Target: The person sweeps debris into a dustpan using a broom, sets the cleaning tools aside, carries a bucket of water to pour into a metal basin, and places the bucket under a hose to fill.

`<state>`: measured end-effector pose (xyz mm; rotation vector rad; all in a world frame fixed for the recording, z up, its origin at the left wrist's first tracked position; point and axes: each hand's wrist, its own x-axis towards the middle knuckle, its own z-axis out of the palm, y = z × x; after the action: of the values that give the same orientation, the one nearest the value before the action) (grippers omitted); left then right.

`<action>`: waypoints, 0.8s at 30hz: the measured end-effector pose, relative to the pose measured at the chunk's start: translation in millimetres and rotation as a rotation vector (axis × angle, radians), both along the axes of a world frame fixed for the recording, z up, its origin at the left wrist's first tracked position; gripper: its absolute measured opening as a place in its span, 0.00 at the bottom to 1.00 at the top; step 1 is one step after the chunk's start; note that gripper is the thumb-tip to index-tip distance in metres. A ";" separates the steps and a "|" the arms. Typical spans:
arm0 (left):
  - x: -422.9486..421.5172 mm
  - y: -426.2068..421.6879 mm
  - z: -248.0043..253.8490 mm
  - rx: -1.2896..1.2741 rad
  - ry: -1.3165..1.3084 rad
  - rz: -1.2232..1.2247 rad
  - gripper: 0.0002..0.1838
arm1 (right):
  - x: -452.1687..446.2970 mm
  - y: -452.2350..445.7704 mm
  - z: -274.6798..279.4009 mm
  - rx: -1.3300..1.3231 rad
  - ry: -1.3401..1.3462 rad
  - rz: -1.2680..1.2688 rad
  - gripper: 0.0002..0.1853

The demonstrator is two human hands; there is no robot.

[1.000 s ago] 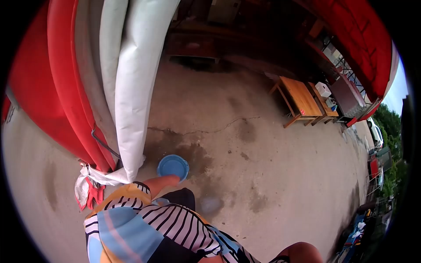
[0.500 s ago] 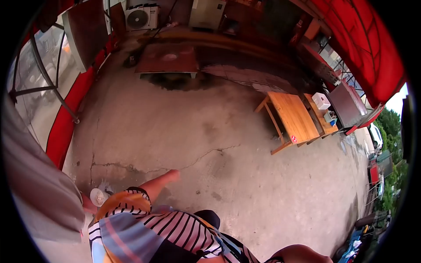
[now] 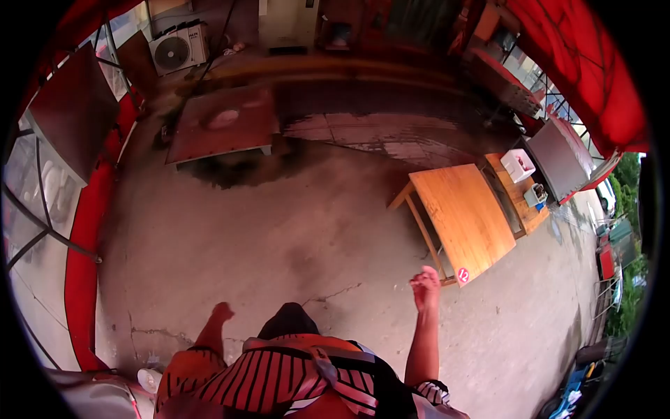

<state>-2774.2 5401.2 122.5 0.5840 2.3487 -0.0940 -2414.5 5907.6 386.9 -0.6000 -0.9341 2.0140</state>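
My left hand (image 3: 223, 311) hangs low over the concrete floor, just beyond the striped clothing; its fingers are bent out of sight, and nothing shows in it. My right hand (image 3: 427, 285) is raised ahead at the right, its fingers curled in with no thing visible between them. In view it lies beside the near corner of an orange wooden table (image 3: 464, 216), which bears a round red sticker (image 3: 463, 275) numbered 12; I see no contact. Past that table is a wooden bench (image 3: 515, 188) with a white box (image 3: 518, 165) and a small container (image 3: 536, 195).
A low reddish table (image 3: 227, 129) stands at the far left, over a dark wet patch. Red tarp edging (image 3: 84, 293) and metal poles line the left side. An air-conditioner unit (image 3: 179, 49) is at the back. A white round container (image 3: 149, 379) sits at lower left.
The tables look nearer and larger as my view has moved forward. My right hand has come into sight and my left hand sits lower and further left in view.
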 end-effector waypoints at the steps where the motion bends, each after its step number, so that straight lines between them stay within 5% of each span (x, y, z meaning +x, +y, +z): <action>1: -15.1 -20.1 -21.5 0.031 0.116 0.133 0.17 | -42.6 39.1 -16.8 0.060 -0.080 0.102 0.15; 2: -31.3 -38.5 -37.8 0.128 -0.070 0.473 0.14 | -86.9 74.8 -31.6 0.136 -0.155 0.207 0.16; 3: -36.8 -35.0 -28.4 0.324 -0.346 1.178 0.11 | -131.1 110.5 -45.0 0.209 -0.232 0.310 0.16; 4: -36.6 -31.8 -17.3 0.355 -0.378 1.451 0.11 | -174.2 142.5 -53.6 0.243 -0.282 0.363 0.16; 5: -36.4 -17.4 -13.5 0.080 -0.313 1.277 0.12 | -207.2 172.7 -64.6 0.270 -0.335 0.418 0.17; 8: -126.3 96.9 -24.5 0.123 -0.355 1.129 0.11 | -279.7 255.0 -103.6 0.289 -0.315 0.419 0.16; 10: -174.6 213.5 -49.0 0.184 -0.419 1.054 0.12 | -291.6 310.4 -145.3 0.114 -0.582 0.520 0.20; 11: -211.2 297.3 -39.4 0.363 -0.442 1.235 0.11 | -291.8 339.7 -178.9 0.092 -0.924 0.588 0.20; 12: -255.4 367.5 -47.7 0.496 -0.461 0.918 0.13 | -270.9 377.6 -236.1 0.628 -1.085 0.729 0.17; 13: -305.7 451.9 -41.0 0.265 -0.239 0.142 0.14 | -254.2 403.4 -265.7 0.579 -1.014 0.705 0.16; 14: -341.4 539.2 -21.9 0.395 -0.227 0.268 0.15 | -243.4 428.5 -284.8 0.602 -1.181 0.632 0.16; 15: -374.7 621.3 -5.4 0.412 0.032 -0.051 0.12 | -252.3 445.2 -256.1 0.465 -1.337 0.540 0.17; 16: -409.6 703.9 15.2 0.558 -0.108 0.003 0.11 | -265.7 468.2 -229.8 -0.147 -1.199 0.344 0.17; 17: -448.6 774.7 -16.8 0.894 -0.185 0.058 0.14 | -267.4 494.2 -223.9 -0.357 -0.961 0.183 0.13; 18: -478.3 853.7 7.8 0.671 0.187 -0.422 0.18 | -270.5 523.3 -229.5 -0.369 -1.031 0.161 0.10; 20: -517.9 978.0 86.2 0.852 -0.272 -0.034 0.19 | -285.7 581.4 -254.8 -0.501 -1.170 0.115 0.05; 23: -576.5 1092.0 121.3 1.182 -0.370 0.112 0.12 | -310.2 711.3 -339.2 -0.909 -1.373 -0.065 0.04; 24: -606.3 1108.2 106.6 1.076 -0.355 -0.003 0.12 | -344.6 752.5 -327.2 -0.814 -1.395 0.097 0.04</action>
<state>-3380.5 6509.4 229.1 0.9844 1.8917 1.2249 -2759.1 6660.2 59.7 -2.6186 -0.7571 1.8295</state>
